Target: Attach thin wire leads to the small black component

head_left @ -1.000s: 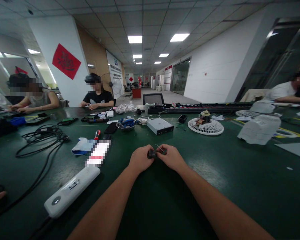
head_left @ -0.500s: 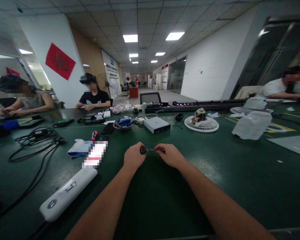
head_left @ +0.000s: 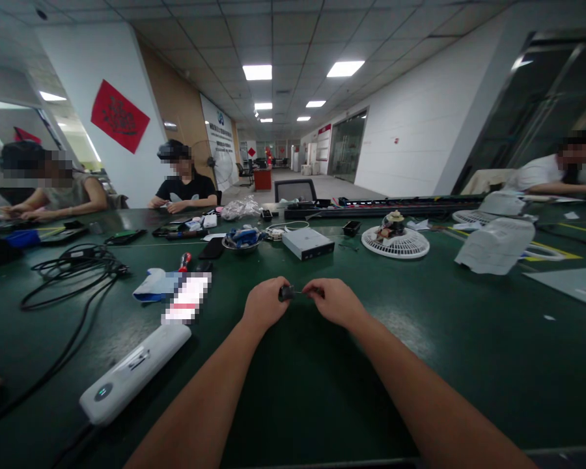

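Black component pinched between both hands above a green work mat
Left hand closes around its body; right hand pinches its thin wire lead. A silver metal box sits far ahead, a white fan guard far right, a white plastic housing near left.

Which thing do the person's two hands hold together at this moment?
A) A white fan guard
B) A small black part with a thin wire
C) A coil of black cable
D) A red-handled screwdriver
B: the left hand pinches the small black part, and its thin wire runs to the right hand.
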The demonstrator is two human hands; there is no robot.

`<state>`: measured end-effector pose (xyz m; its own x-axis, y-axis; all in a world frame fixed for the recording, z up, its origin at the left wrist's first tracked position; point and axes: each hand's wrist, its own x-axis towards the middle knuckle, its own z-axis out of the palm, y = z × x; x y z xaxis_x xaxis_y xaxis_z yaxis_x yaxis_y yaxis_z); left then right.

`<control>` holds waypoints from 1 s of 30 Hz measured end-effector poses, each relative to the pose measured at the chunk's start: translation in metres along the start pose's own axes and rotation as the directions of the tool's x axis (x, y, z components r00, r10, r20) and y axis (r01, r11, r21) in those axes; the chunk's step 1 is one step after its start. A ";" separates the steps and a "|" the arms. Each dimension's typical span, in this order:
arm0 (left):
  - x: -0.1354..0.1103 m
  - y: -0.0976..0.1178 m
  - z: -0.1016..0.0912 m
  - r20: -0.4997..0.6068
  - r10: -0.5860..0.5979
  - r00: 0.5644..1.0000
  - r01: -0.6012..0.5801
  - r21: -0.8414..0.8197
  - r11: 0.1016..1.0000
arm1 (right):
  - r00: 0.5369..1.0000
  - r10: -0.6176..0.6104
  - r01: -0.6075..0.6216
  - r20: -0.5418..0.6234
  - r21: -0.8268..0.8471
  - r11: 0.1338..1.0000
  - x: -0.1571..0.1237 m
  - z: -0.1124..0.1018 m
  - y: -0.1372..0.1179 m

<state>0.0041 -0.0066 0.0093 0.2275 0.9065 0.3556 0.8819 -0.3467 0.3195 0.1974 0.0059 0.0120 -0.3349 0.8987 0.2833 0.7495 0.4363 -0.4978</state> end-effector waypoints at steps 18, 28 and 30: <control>-0.001 0.004 0.000 0.048 -0.009 0.999 0.006 0.058 0.998 | 0.994 0.015 -0.031 0.107 0.141 0.990 0.001 0.005 -0.001; 0.000 -0.001 0.004 -0.009 -0.074 0.997 0.074 0.095 0.993 | 0.961 0.275 -0.275 0.008 0.009 0.961 0.002 0.004 -0.003; 0.000 -0.001 0.004 -0.010 -0.106 0.994 0.106 0.108 0.989 | 0.965 0.261 -0.261 0.010 -0.011 0.965 0.001 0.007 -0.004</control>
<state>0.0048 -0.0048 0.0052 0.1292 0.9356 0.3284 0.9404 -0.2207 0.2589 0.1907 0.0053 0.0084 -0.1336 0.9817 0.1356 0.8174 0.1865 -0.5451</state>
